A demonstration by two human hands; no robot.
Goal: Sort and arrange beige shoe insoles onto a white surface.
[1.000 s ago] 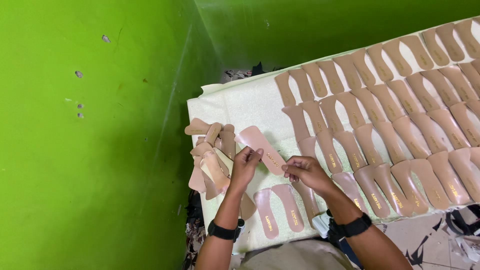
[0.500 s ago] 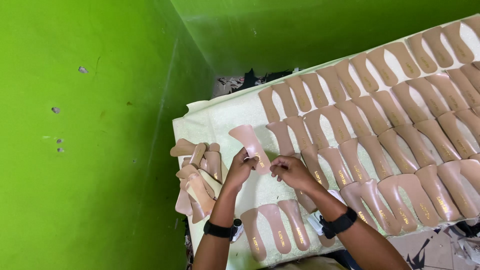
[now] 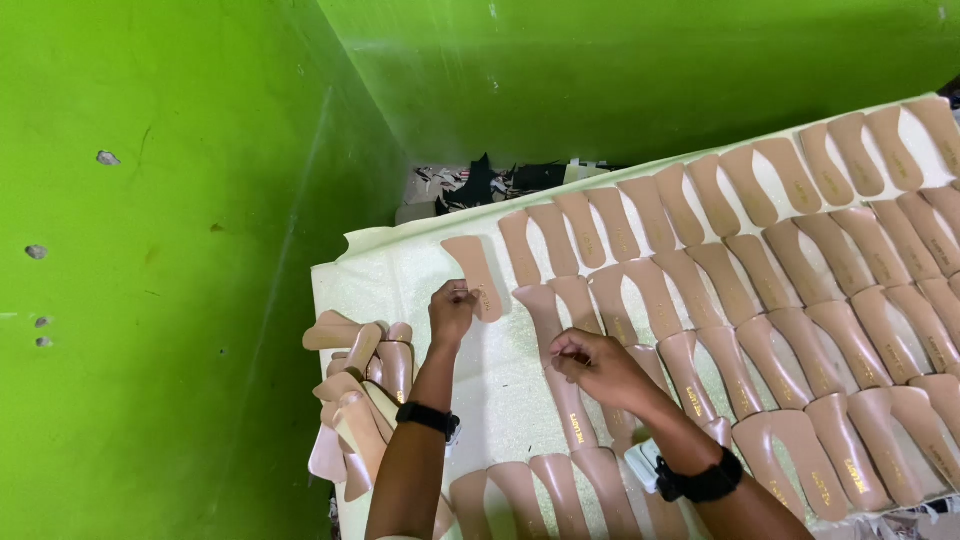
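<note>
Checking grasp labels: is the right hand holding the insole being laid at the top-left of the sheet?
No, the left hand holds that insole; the right hand rests over another row.

left arm stretched forward, left hand [image 3: 452,308] curled palm-down with fingertips pinched together; right arm angled in from lower right, right hand [image 3: 592,365] in a loose fist, knuckles up, dark band on each wrist.
</note>
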